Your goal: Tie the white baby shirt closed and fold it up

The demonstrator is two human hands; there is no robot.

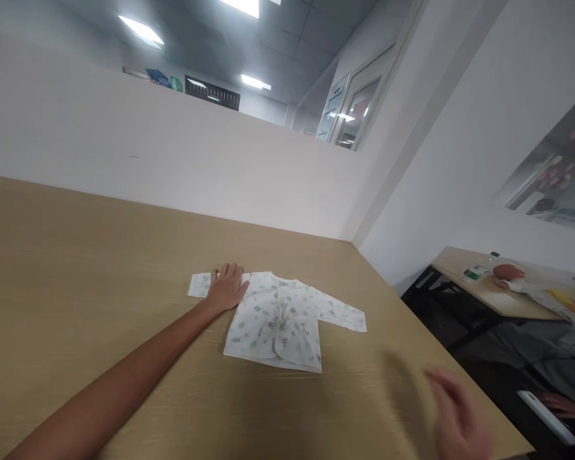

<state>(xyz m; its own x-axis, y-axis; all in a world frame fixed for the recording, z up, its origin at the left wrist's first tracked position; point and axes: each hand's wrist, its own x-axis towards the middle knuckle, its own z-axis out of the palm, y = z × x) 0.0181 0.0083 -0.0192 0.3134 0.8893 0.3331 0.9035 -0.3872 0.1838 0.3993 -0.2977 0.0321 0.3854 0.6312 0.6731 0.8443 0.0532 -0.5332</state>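
A small white baby shirt with a light print lies spread on the wooden table, its collar toward the wall and a tie knotted at the front. My left hand rests flat on the sleeve at the left, near the shoulder, with the fingers stretched out. The other sleeve reaches out to the right, untouched. My right hand is above the table near its right edge, apart from the shirt. It is smeared by motion, so its fingers cannot be made out clearly.
The tan table meets a white partition at the back. A second table at the right bears a bottle, a reddish round thing and cloth. Below it, another person's hand is beside a white phone-like object.
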